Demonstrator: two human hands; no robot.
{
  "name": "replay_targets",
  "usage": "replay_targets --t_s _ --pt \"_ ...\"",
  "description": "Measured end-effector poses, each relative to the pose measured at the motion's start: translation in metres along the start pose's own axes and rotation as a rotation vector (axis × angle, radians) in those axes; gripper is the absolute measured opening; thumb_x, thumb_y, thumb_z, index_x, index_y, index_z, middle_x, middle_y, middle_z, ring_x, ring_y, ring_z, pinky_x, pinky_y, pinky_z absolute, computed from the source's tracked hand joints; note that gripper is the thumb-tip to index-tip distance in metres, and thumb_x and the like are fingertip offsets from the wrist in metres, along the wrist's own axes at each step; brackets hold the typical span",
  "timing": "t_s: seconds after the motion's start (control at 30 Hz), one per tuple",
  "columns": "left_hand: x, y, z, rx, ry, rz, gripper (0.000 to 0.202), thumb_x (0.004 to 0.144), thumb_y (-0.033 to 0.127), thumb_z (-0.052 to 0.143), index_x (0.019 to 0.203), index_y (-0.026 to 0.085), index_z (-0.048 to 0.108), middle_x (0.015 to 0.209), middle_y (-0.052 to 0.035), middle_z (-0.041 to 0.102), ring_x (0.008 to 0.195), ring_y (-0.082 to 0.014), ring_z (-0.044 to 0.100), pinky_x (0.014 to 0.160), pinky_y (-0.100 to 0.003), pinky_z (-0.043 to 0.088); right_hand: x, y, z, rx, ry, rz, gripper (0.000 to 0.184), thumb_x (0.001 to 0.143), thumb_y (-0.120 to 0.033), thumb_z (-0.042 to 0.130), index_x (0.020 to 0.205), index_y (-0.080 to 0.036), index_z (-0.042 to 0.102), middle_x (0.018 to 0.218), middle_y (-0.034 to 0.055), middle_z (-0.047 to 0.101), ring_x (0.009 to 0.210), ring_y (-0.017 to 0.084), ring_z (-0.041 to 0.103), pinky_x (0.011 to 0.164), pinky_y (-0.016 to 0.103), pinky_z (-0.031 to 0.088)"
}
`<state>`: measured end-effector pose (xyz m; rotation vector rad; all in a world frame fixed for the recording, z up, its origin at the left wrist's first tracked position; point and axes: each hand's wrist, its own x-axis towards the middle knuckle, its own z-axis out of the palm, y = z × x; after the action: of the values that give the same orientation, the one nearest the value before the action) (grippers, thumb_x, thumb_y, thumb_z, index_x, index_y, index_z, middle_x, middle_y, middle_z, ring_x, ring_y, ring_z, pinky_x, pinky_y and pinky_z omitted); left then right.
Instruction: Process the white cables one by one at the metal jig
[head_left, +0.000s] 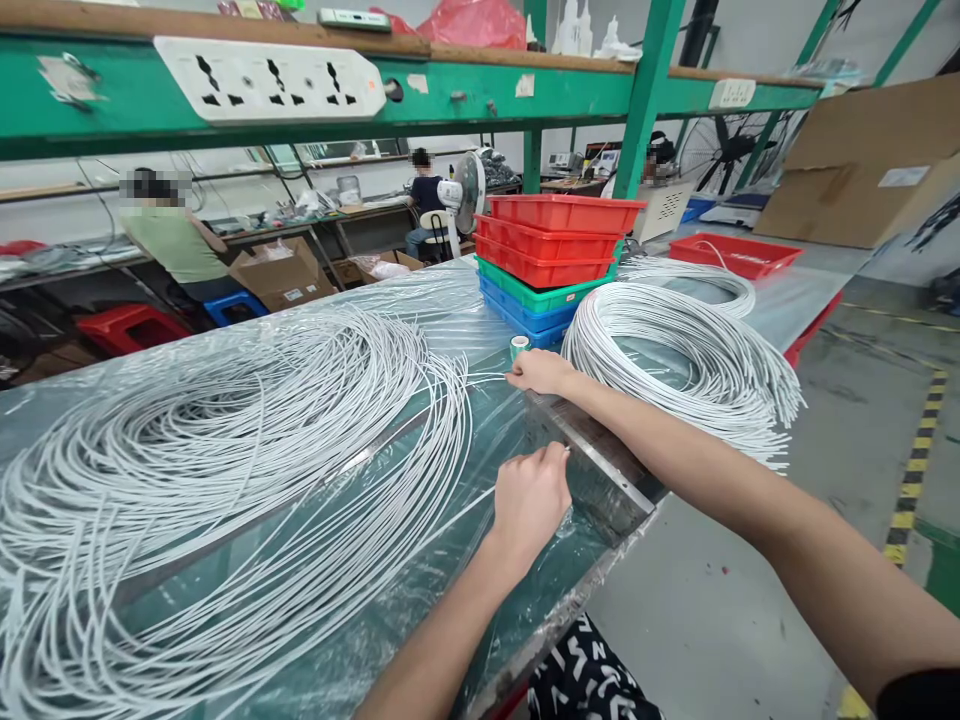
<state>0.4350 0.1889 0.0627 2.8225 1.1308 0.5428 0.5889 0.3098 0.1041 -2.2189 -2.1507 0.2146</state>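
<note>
A large loose spread of white cables (217, 400) covers the left of the table. My left hand (531, 500) is closed around one white cable (469, 512), whose tip pokes out by the thumb. Farther back, my right hand (541, 371) is closed on thin white cable ends (487, 377) that run left to the spread. Just behind that hand stands a small roll of green tape (519, 346). Beneath my right forearm and beside my left hand is a metal-edged block (600, 470). Coiled white cables (675, 350) lie to the right of my right hand.
Stacked red, green and blue trays (555, 250) stand behind my hands. A red tray (735, 255) sits at the back right, near a large cardboard box (855, 170). A green shelf beam with a power strip (270, 80) crosses above. Other people (176, 235) sit in the background.
</note>
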Motion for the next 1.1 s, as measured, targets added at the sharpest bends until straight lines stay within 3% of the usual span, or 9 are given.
replay_targets --t_s 0.43,0.63,0.87,0.97,1.1 --pt "0.001 -0.001 -0.001 0.007 -0.020 0.007 0.026 0.101 0.022 0.038 0.085 0.021 0.059 0.069 -0.0019 0.067 0.062 -0.0185 0.065 0.052 -0.029 0.027 0.002 0.002 0.004 0.012 0.013 -0.001 0.034 0.094 -0.042 0.050 0.088 -0.019 0.074 0.095 0.0112 0.072 0.092 0.024 0.069 0.067 0.025 0.042" --pt "0.002 -0.001 -0.002 0.019 -0.005 0.019 0.024 0.100 0.020 0.041 0.084 0.020 0.060 0.071 -0.0023 0.069 0.064 -0.0195 0.066 0.053 -0.030 0.029 0.007 -0.004 -0.001 0.011 -0.004 0.018 0.034 0.095 -0.041 0.049 0.087 -0.020 0.075 0.093 0.0102 0.073 0.095 0.023 0.068 0.072 0.025 0.045" --pt "0.001 -0.003 0.002 0.005 0.014 0.022 0.024 0.100 0.020 0.042 0.084 0.021 0.060 0.072 -0.0030 0.069 0.066 -0.0197 0.067 0.056 -0.029 0.033 0.034 -0.016 -0.004 0.041 0.116 0.093 0.036 0.095 -0.042 0.047 0.101 -0.020 0.074 0.110 0.0125 0.071 0.105 0.023 0.065 0.081 0.027 0.048" --pt "0.000 -0.003 0.002 -0.003 0.001 0.018 0.024 0.100 0.020 0.042 0.085 0.021 0.060 0.074 -0.0035 0.070 0.067 -0.0196 0.068 0.056 -0.029 0.034 0.042 -0.011 0.006 0.044 0.072 0.120 0.035 0.094 -0.040 0.049 0.101 -0.018 0.075 0.108 0.0129 0.071 0.103 0.023 0.066 0.078 0.025 0.048" --pt "-0.001 -0.003 0.003 0.002 -0.002 0.027 0.024 0.100 0.020 0.041 0.087 0.021 0.060 0.074 -0.0032 0.070 0.067 -0.0196 0.067 0.057 -0.029 0.036 0.047 -0.003 0.015 0.092 -0.014 0.076 0.040 0.095 -0.041 0.047 0.089 -0.014 0.076 0.090 0.0104 0.072 0.089 0.018 0.067 0.067 0.020 0.042"
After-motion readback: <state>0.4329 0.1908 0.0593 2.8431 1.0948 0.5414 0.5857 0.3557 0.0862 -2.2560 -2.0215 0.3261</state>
